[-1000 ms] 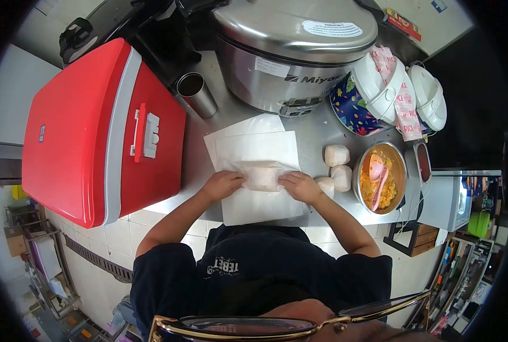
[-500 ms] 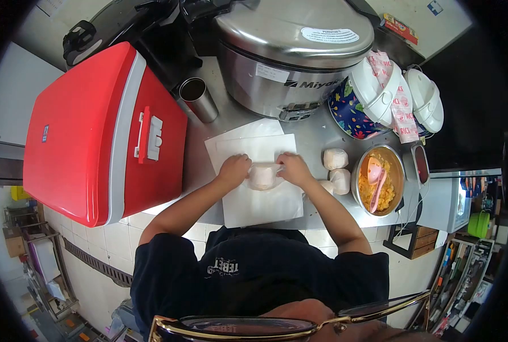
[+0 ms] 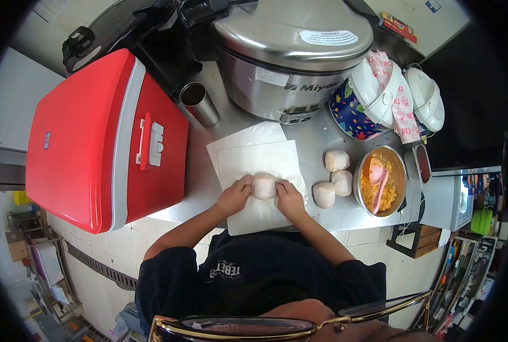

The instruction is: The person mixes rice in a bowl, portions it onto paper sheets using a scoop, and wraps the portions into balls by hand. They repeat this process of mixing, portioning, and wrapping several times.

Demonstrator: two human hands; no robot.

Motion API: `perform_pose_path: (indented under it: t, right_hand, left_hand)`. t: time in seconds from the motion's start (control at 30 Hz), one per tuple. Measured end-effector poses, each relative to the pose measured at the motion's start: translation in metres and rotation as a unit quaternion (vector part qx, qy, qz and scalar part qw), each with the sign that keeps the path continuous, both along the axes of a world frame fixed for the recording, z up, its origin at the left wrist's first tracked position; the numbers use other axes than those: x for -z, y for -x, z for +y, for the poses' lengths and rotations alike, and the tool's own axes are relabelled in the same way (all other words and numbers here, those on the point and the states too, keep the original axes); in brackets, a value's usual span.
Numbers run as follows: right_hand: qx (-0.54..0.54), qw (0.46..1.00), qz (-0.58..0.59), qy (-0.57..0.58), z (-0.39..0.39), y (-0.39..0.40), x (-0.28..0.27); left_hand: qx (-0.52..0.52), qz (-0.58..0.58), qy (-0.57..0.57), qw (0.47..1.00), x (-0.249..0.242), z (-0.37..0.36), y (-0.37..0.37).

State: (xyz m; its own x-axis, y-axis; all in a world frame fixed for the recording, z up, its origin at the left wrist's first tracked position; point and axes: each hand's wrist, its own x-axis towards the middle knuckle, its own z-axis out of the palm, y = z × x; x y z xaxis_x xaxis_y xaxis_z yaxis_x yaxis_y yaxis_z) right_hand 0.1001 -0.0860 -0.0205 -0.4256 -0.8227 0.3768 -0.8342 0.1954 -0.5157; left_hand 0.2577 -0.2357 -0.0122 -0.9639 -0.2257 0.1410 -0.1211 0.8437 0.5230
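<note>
A rounded, whitish wrapped food bundle point(image 3: 263, 187) sits on a stack of white wrapping sheets point(image 3: 254, 158) in front of me. My left hand point(image 3: 235, 195) is closed at the bundle's left end, its fingertips pressed on the wrap. At the other end my right hand point(image 3: 290, 199) pinches the wrap with curled fingers. To the right, three similar wrapped bundles point(image 3: 324, 195) lie close together. Beside them stands a steel bowl point(image 3: 357, 191) of yellow-orange food point(image 3: 386, 196), in which a pink spoon point(image 3: 381, 185) rests.
A big red cooler box point(image 3: 89, 142) takes up the left side. Behind are a steel tumbler point(image 3: 200, 105) and a large rice cooker point(image 3: 288, 62). Lidded containers point(image 3: 356, 114) stand back right, near a small metal tray point(image 3: 421, 162). The steel counter's front edge point(image 3: 203, 215) runs before my body.
Both hands and the bundle have come nearer to my body. The wrap's ends, stretched sideways before, are now drawn in against the bundle. My right arm uncovers the nearest wrapped bundle.
</note>
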Motion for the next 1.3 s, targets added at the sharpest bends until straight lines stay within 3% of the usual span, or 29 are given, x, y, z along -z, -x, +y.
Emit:
perform_pose_path:
  t: [0.07, 0.13, 0.17, 0.23, 0.27, 0.33, 0.37, 0.4, 0.43, 0.47, 0.53, 0.57, 0.6, 0.67, 0.8, 0.87, 1.07, 1.13, 1.17, 1.2, 1.23, 1.27, 1.3]
  right_hand:
    - [-0.003, 1.000, 0.002, 0.009, -0.002, -0.004, -0.007]
    - [0.105, 0.973, -0.194, -0.071, -0.011, -0.006, -0.017]
    - [0.109, 0.973, -0.193, -0.063, -0.018, -0.001, -0.022]
    - [0.196, 0.920, -0.311, -0.133, -0.034, 0.010, -0.031]
    - [0.203, 0.920, -0.312, -0.127, -0.038, 0.017, -0.027]
    - [0.213, 0.852, -0.426, -0.217, -0.044, 0.028, -0.024]
    - [0.216, 0.853, -0.425, -0.213, -0.041, 0.029, -0.022]
    - [0.204, 0.756, -0.612, -0.108, -0.040, 0.026, -0.036]
    - [0.177, 0.620, -0.765, 0.002, -0.041, 0.024, -0.044]
    - [0.175, 0.623, -0.763, 0.006, -0.042, 0.022, -0.045]
    - [0.153, 0.752, -0.610, 0.195, -0.046, 0.018, -0.062]
    - [0.140, 0.797, -0.547, 0.215, -0.045, 0.016, -0.078]
    - [0.140, 0.797, -0.545, 0.216, -0.047, 0.013, -0.099]
    - [0.044, 0.920, -0.259, 0.291, -0.048, 0.006, -0.131]
    - [-0.026, 0.896, -0.211, 0.389, -0.045, -0.004, -0.155]
    - [-0.002, 0.892, -0.221, 0.396, -0.042, -0.010, -0.153]
    - [0.112, 0.900, -0.346, 0.240, -0.027, -0.013, -0.145]
    - [0.131, 0.955, -0.112, 0.242, -0.027, -0.011, -0.134]
    - [0.152, 0.948, -0.026, 0.277, -0.031, -0.002, -0.133]
    - [0.156, 0.949, -0.029, 0.271, -0.023, -0.002, -0.127]
    - [0.170, 0.953, -0.193, 0.160, -0.014, -0.001, -0.117]
    - [0.178, 0.919, -0.350, 0.046, -0.005, 0.000, -0.103]
    - [0.203, 0.938, -0.282, -0.009, 0.007, 0.001, -0.075]
  left_hand:
    - [-0.091, -0.023, -0.080, 0.992, 0.007, 0.005, 0.008]
    - [-0.118, 0.006, -0.106, 0.987, 0.009, 0.013, 0.019]
    - [-0.145, 0.035, -0.130, 0.980, 0.009, 0.015, 0.026]
    - [-0.161, 0.083, -0.151, 0.972, 0.009, 0.026, 0.037]
    - [-0.185, 0.129, -0.180, 0.957, 0.009, 0.032, 0.042]
    - [-0.175, 0.151, -0.159, 0.960, -0.003, 0.041, 0.053]
    - [-0.179, 0.175, -0.178, 0.952, -0.009, 0.044, 0.059]
    - [-0.182, 0.200, -0.196, 0.943, -0.017, 0.046, 0.062]
    - [-0.178, 0.203, -0.194, 0.943, -0.030, 0.045, 0.064]
    - [-0.175, 0.190, -0.213, 0.942, -0.044, 0.045, 0.067]
    - [-0.171, 0.182, -0.232, 0.940, -0.078, 0.050, 0.075]
    - [-0.178, 0.245, -0.323, 0.897, -0.095, 0.058, 0.080]
    - [-0.182, 0.301, -0.411, 0.841, -0.113, 0.063, 0.082]
    - [-0.140, 0.285, -0.423, 0.849, -0.148, 0.061, 0.081]
    - [-0.115, 0.352, -0.421, 0.828, -0.179, 0.067, 0.083]
    - [-0.103, 0.339, -0.431, 0.830, -0.178, 0.068, 0.080]
    - [-0.138, 0.266, -0.488, 0.820, -0.130, 0.074, 0.077]
    - [-0.138, 0.246, -0.514, 0.810, -0.121, 0.075, 0.073]
    - [-0.120, 0.223, -0.531, 0.809, -0.114, 0.075, 0.073]
    - [-0.102, 0.201, -0.547, 0.806, -0.103, 0.076, 0.071]
    - [-0.079, 0.164, -0.529, 0.829, -0.086, 0.077, 0.068]
    - [-0.076, 0.158, -0.532, 0.828, -0.067, 0.075, 0.062]
    - [-0.088, 0.076, -0.351, 0.929, -0.045, 0.071, 0.051]
